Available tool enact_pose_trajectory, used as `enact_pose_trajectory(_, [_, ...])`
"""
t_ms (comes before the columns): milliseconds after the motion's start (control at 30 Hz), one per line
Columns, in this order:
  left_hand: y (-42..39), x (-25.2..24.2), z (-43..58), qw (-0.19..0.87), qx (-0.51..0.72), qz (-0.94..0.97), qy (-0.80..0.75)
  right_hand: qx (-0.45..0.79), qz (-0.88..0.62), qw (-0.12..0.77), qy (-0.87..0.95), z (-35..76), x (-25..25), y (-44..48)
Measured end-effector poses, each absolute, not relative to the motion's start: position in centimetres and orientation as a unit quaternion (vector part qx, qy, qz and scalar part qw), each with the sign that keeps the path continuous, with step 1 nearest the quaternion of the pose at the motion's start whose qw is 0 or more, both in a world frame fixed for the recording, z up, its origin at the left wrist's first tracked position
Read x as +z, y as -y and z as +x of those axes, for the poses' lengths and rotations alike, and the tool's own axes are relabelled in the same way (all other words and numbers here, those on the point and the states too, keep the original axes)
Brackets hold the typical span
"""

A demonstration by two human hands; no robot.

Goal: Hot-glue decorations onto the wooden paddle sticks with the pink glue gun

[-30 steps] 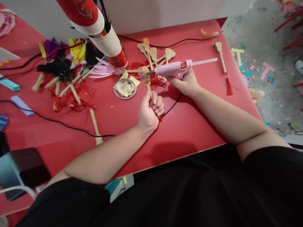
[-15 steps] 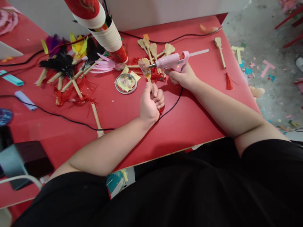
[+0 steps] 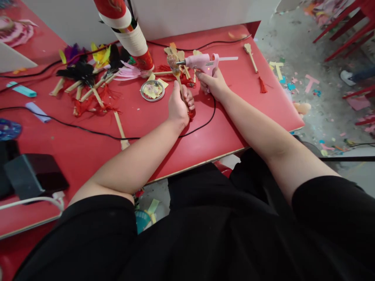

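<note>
My left hand (image 3: 179, 106) is closed in a fist round the stem of a wooden stick (image 3: 177, 76), holding it upright over the red table (image 3: 222, 128). The stick's heart-shaped head (image 3: 172, 61) carries a pale shiny decoration. My right hand (image 3: 211, 83) grips a pink hot glue gun (image 3: 202, 62), whose nozzle points left and nearly touches the stick's head. A clear glue rod sticks out of the gun's back. Its black cord (image 3: 205, 124) loops across the table under my wrists.
Several plain wooden sticks (image 3: 182, 58) and red tassels lie behind the gun. A small round tin (image 3: 152, 90) of pale pieces sits left of my left hand. Feathered sticks (image 3: 88, 80) lie at left, a stack of paper cups (image 3: 131, 35) behind. One tasselled stick (image 3: 253, 64) lies at right.
The view has pulled back and tilted, so hands and table sit higher in frame. The glue gun's nozzle stays at the stick's head; both grips are unchanged.
</note>
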State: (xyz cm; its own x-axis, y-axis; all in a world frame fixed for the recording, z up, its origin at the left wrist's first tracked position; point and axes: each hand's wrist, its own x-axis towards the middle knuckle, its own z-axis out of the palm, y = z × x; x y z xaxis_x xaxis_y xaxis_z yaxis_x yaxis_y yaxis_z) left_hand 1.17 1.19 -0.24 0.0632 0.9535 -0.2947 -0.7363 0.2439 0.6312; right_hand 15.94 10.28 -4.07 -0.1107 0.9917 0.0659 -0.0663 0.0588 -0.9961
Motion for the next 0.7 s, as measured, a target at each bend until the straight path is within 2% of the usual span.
enact_pose_trajectory(133, [-0.7,-0.9,0.7,0.665,0.619,0.189,-0.372,0.566,-0.400,0.488,0.531,15.1,-4.2,-10.3])
enact_pose_trajectory(367, [-1.7,-2.6,-0.2,0.522,0.665,0.301,-0.441,0.731,-0.317,0.444,0.410,14.8,-2.4,-7.4])
enact_pose_trajectory(700, [-4.5,-2.9,-2.0,0.420,0.662,0.382,-0.489,0.677,-0.388,0.469,0.413,11.6,-3.3,-5.8])
